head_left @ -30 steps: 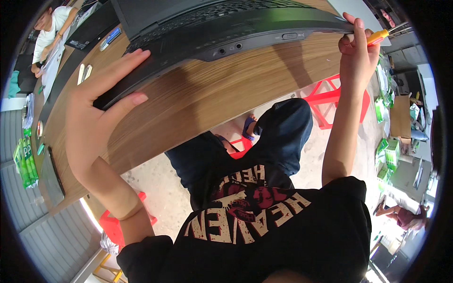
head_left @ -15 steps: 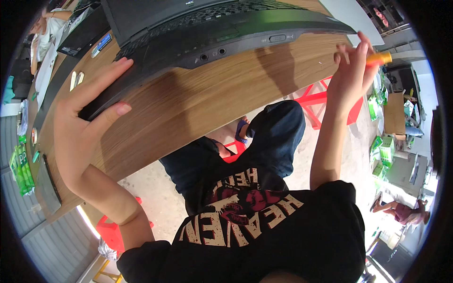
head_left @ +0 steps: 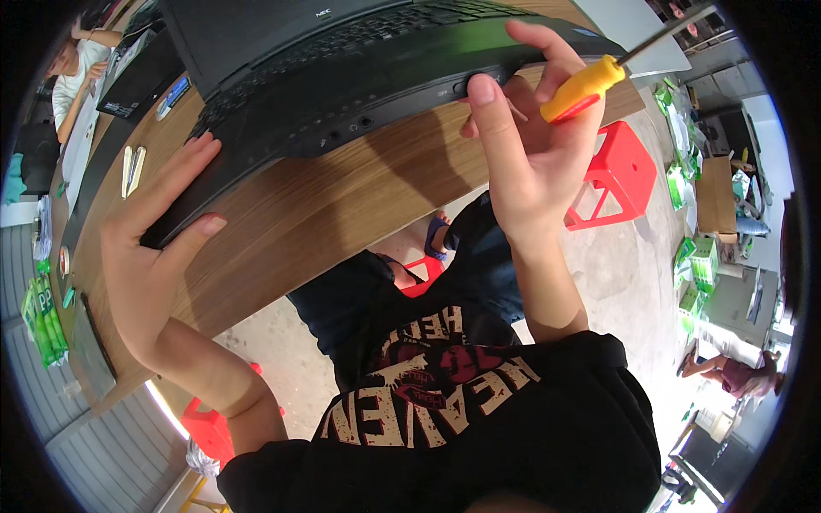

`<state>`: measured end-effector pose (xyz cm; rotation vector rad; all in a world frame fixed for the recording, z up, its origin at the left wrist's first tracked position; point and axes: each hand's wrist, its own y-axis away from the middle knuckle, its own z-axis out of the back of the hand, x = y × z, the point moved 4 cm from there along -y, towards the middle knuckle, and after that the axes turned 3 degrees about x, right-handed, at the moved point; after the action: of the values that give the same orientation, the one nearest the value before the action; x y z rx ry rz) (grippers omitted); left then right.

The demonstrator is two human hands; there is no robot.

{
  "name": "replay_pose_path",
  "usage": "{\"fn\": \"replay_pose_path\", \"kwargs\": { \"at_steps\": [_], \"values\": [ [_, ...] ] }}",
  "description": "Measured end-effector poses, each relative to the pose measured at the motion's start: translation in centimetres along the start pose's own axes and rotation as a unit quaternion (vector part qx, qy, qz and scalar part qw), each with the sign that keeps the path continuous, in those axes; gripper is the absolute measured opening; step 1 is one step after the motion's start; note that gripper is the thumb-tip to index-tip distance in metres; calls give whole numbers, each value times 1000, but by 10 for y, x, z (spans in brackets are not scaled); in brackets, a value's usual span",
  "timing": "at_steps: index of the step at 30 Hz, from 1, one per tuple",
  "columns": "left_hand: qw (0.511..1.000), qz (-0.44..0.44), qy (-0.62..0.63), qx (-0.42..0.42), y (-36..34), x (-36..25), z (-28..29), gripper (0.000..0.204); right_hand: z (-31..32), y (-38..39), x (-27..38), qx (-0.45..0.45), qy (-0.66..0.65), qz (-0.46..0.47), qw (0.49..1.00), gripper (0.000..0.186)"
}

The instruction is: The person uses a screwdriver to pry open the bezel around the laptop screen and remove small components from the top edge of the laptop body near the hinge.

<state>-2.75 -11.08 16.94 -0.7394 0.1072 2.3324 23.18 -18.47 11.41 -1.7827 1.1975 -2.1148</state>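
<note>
Nearest is the wearer's black short-sleeved T-shirt (head_left: pixel 547 427) with a cream and dark red print, and beyond it the dark blue trousers (head_left: pixel 338 286) under the table edge. The bare left hand (head_left: pixel 137 244) is clamped on the front left corner of a black plastic laptop (head_left: pixel 282 141), thumb below, fingers spread along the top. The bare right hand (head_left: pixel 539 167) is partly curled around a screwdriver with a short yellow and red handle (head_left: pixel 584 88), its metal shaft pointing up and away to the right. This hand's thumb and forefinger overlap the right part of the laptop's front edge, near a small slide switch; whether they touch it cannot be told.

The laptop lies between and beyond the two hands, its front edge tilted up off the brown wood-grain table (head_left: pixel 274 256) and its lid raised behind the keyboard. The hands are well apart. A red plastic stool (head_left: pixel 629 171) stands to the right of the table, and another red plastic stool (head_left: pixel 208 427) stands at lower left.

Farther along the table, left of the laptop, lie two slim cream-coloured strips (head_left: pixel 132 171) and a small blue and white packet (head_left: pixel 174 97). Beyond, at upper left, sits another person in a white top (head_left: pixel 81 77). A brown cardboard box (head_left: pixel 717 197) stands far to the right.
</note>
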Motion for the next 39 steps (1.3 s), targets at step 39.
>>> {"fn": "replay_pose_path", "kwargs": {
  "at_steps": [39],
  "values": [
    [996, 5, 90, -17, 9, 7, -6, 42, -3, -3, 23, 4, 142, -25, 990, 38]
  ]
}}
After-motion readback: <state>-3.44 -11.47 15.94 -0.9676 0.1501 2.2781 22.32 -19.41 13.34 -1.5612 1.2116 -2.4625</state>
